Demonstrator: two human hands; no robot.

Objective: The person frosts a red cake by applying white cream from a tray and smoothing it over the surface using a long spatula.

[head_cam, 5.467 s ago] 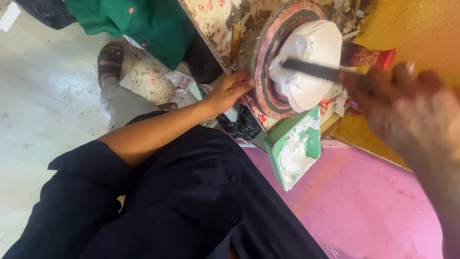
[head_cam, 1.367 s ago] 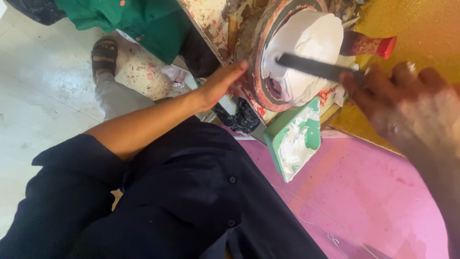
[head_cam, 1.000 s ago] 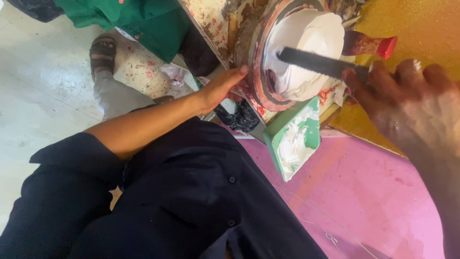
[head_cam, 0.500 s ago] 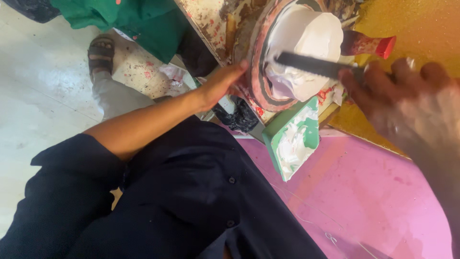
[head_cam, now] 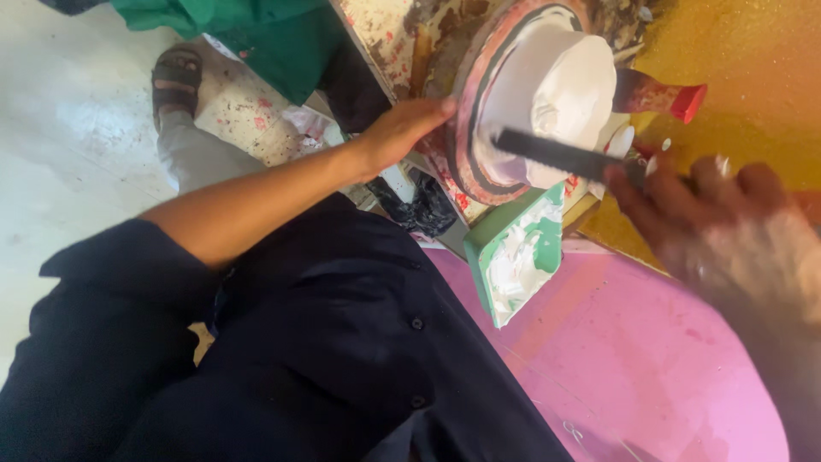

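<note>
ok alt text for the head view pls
A person's right hand holds a dark flat blade against a white-iced cake on a turntable, whose rim the left hand touches. A green tray smeared with white icing sits beside it.

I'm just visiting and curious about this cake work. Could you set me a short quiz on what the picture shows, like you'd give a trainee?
1. True or false: the left hand rests on the rim of the round turntable.
2. What does the right hand hold against the white frosted round cake?
A. a long dark serrated blade
B. a wooden spoon
C. a piping bag
3. Fill in: below the turntable sits a green square tub smeared with white ____.

Key: 1 true; 2 A; 3 cream.
</note>
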